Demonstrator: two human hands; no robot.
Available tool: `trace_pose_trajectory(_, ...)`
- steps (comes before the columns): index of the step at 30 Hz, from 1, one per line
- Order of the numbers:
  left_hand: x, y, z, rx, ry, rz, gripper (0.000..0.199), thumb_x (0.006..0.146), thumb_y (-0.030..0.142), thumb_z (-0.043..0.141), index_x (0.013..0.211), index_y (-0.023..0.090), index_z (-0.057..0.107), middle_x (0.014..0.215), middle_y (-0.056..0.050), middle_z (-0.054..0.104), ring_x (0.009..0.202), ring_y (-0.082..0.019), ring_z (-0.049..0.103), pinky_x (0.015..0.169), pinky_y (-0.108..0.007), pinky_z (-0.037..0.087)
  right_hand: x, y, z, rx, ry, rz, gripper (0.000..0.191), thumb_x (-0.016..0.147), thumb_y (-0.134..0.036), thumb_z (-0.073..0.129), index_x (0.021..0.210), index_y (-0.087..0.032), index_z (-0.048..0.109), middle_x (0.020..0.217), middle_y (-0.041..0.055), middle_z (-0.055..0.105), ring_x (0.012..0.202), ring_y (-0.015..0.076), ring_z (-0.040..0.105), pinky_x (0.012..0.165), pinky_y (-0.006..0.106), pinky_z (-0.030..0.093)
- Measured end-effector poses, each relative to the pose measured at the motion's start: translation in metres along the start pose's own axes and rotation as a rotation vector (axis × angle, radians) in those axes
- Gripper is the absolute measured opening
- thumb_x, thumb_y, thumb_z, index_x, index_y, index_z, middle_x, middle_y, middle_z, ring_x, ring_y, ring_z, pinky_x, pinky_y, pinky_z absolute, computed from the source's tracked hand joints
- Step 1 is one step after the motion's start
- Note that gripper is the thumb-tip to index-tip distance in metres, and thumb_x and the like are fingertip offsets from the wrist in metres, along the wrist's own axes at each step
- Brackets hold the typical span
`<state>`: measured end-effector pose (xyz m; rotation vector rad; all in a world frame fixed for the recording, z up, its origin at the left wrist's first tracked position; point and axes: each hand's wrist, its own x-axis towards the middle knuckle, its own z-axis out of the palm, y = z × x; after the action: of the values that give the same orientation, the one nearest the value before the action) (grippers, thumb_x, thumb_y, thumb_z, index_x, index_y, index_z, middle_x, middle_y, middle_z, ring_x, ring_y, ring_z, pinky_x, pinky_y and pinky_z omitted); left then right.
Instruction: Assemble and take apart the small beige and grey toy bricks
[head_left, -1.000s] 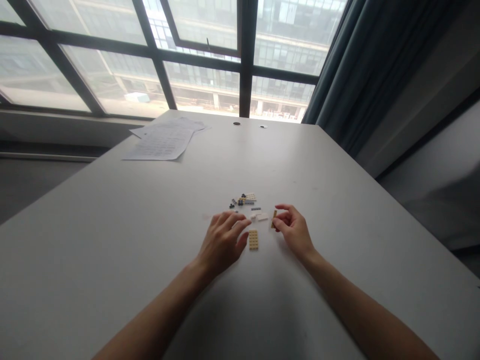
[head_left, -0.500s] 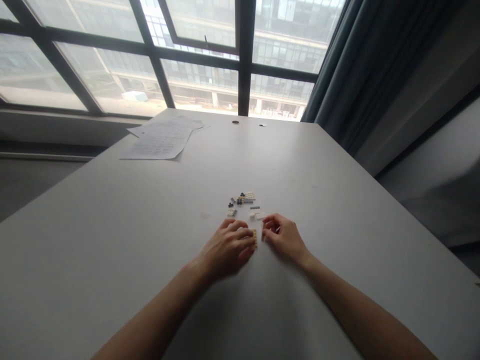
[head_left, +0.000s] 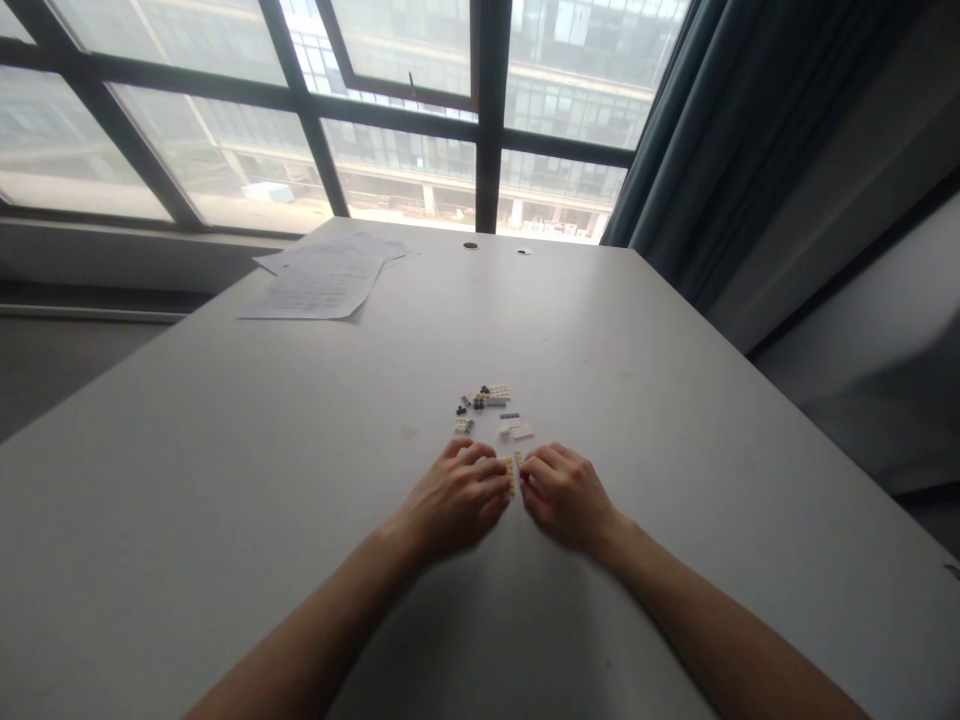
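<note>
The right hand (head_left: 566, 495) has slid a little toward 9 o'clock since half a second ago, and it has brought the thin tan strip (head_left: 517, 458) nearer to the tan plate (head_left: 510, 478). The left hand (head_left: 469, 495) has stayed where it was.

Let the tan plate be the middle of a clock, with 12 toward the window. The left hand is at 9 o'clock. Its fingers bend over that side of the plate, maybe so it won't slip. I can't tell if they pinch it or just rest on it.

The right hand is at 3 o'clock, with its fingertips closed on the thin tan strip. The strip sits just beside the plate, with a small gap between them. Its long side runs along the plate's side, perhaps so the two line up.

A white block (head_left: 522, 432) lies near 12 o'clock, and a gray bar (head_left: 509, 415) lies past it. The pile of little bricks (head_left: 489, 399) is between 11 and 12, perhaps kept there so the hands have room.
</note>
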<state>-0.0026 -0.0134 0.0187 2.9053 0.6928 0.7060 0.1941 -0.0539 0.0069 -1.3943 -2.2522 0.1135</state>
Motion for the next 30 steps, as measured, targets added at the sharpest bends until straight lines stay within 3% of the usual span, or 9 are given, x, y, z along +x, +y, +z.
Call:
trace_pose_trajectory(5, 0.001, 0.0, -0.001, -0.003, 0.006, -0.001, 0.016, 0.087, 0.02, 0.052, 0.093, 0.023, 0.066, 0.092, -0.002, 0.07, 0.095, -0.02, 0.057, 0.091, -0.039, 0.036, 0.0, 0.003, -0.003, 0.11, 0.023, 0.054, 0.01, 0.077, -0.019, 0.06, 0.086, -0.019, 0.063, 0.087, 0.0062, 0.065, 0.086, 0.0215, 0.055, 0.08, 0.033, 0.044)
trace_pose_trajectory(8, 0.001, 0.001, -0.002, -0.007, 0.003, -0.002, 0.015, 0.086, 0.02, 0.053, 0.093, 0.023, 0.066, 0.092, -0.002, 0.069, 0.095, -0.019, 0.057, 0.091, -0.039, 0.036, 0.001, 0.008, -0.002, 0.145, 0.079, 0.08, 0.027, 0.075, -0.008, 0.055, 0.099, -0.019, 0.063, 0.099, 0.0074, 0.065, 0.095, 0.0225, 0.054, 0.087, 0.035, 0.044)
trace_pose_trajectory(11, 0.0, 0.002, -0.003, -0.013, -0.016, -0.016, 0.016, 0.085, 0.02, 0.052, 0.094, 0.023, 0.065, 0.093, -0.003, 0.069, 0.096, -0.019, 0.057, 0.092, -0.038, 0.035, 0.003, 0.013, 0.001, 0.135, 0.051, 0.015, 0.042, 0.075, -0.001, 0.051, 0.11, -0.02, 0.061, 0.112, 0.0068, 0.064, 0.102, 0.0233, 0.052, 0.092, 0.038, 0.042)
trace_pose_trajectory(16, 0.0, 0.002, -0.002, -0.006, -0.01, -0.023, 0.017, 0.086, 0.021, 0.051, 0.095, 0.023, 0.065, 0.094, -0.003, 0.069, 0.096, -0.018, 0.057, 0.093, -0.037, 0.035, 0.003, 0.017, 0.007, 0.108, -0.001, -0.073, 0.032, 0.083, -0.007, 0.053, 0.11, -0.022, 0.064, 0.11, 0.005, 0.067, 0.102, 0.023, 0.054, 0.091, 0.039, 0.041)
trace_pose_trajectory(30, -0.001, 0.0, -0.001, -0.021, -0.02, -0.021, 0.017, 0.084, 0.02, 0.056, 0.098, 0.024, 0.065, 0.099, -0.001, 0.069, 0.098, -0.019, 0.056, 0.093, -0.038, 0.034, 0.002, 0.016, 0.007, 0.145, 0.028, -0.067, 0.02, 0.085, -0.015, 0.058, 0.1, -0.022, 0.067, 0.099, 0.0046, 0.069, 0.094, 0.0203, 0.057, 0.088, 0.037, 0.044)
